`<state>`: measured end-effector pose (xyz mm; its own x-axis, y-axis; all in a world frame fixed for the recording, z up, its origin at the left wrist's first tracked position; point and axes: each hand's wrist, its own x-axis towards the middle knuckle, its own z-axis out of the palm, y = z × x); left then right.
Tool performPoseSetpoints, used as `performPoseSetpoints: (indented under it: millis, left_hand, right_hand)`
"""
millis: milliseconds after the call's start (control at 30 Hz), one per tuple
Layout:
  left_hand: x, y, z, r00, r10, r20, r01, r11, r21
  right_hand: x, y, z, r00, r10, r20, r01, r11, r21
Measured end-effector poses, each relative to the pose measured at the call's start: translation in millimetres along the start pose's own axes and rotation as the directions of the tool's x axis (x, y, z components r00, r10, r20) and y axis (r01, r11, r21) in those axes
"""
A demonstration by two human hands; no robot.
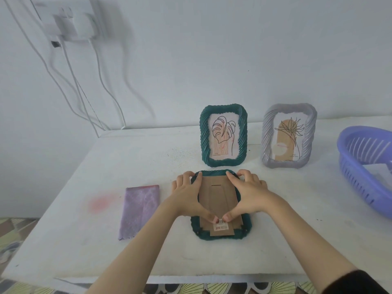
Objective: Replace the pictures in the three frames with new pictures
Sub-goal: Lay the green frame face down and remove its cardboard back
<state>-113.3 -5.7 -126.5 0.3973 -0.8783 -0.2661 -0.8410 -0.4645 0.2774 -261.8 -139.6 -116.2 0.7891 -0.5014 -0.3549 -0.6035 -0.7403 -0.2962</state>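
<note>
A dark green frame [248, 225] lies face down on the white table, its brown cardboard back [216, 198] up. My left hand [188, 194] holds the frame's left side, fingers at its top left corner and thumb pressing low on the cardboard. My right hand [248, 192] mirrors it on the right side, fingers curled over the top right corner and thumb down beside the other thumb. Behind stand a second green frame [223, 135] with a leaf drawing and a grey frame [289, 135] with a plant drawing.
A folded purple cloth [139, 211] lies left of the face-down frame. A purple plastic basket [364, 166] sits at the table's right edge. White cables [74, 81] hang down the wall from a socket at upper left. The table's front edge [148, 276] is near me.
</note>
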Motion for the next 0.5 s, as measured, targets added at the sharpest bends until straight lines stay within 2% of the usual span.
performPoseSetpoints:
  millis: [100, 167, 233, 300, 367, 500]
  left_hand:
    - [-3.4, -3.7, 5.9, 1.0, -0.007, -0.014, 0.006, 0.999, -0.046]
    - [-10.7, -8.1, 16.3, 0.997, -0.006, -0.076, -0.003, 0.994, -0.11]
    - [-23.4, -11.5, 30.3, 0.978, 0.014, -0.209, -0.05, 0.984, -0.169]
    - [-38.6, -14.4, 43.1, 0.929, 0.034, -0.367, -0.129, 0.963, -0.238]
    - [-54.0, -17.6, 50.3, 0.891, 0.027, -0.453, -0.19, 0.928, -0.32]
    - [-75.0, -22.8, 58.7, 0.88, 0.023, -0.475, -0.223, 0.902, -0.369]
  right_hand:
    - [-1.2, 2.6, 2.7, 0.999, -0.011, -0.041, 0.011, 1.0, -0.005]
    - [-5.5, 7.2, 9.8, 0.994, -0.031, -0.103, 0.036, 0.998, 0.042]
    - [-14.1, 12.3, 20.5, 0.979, -0.061, -0.194, 0.091, 0.984, 0.152]
    - [-26.8, 16.2, 32.0, 0.95, -0.074, -0.303, 0.164, 0.944, 0.285]
    - [-42.2, 20.0, 42.1, 0.922, -0.066, -0.382, 0.226, 0.892, 0.392]
    - [-69.8, 26.5, 57.1, 0.905, -0.062, -0.422, 0.275, 0.841, 0.466]
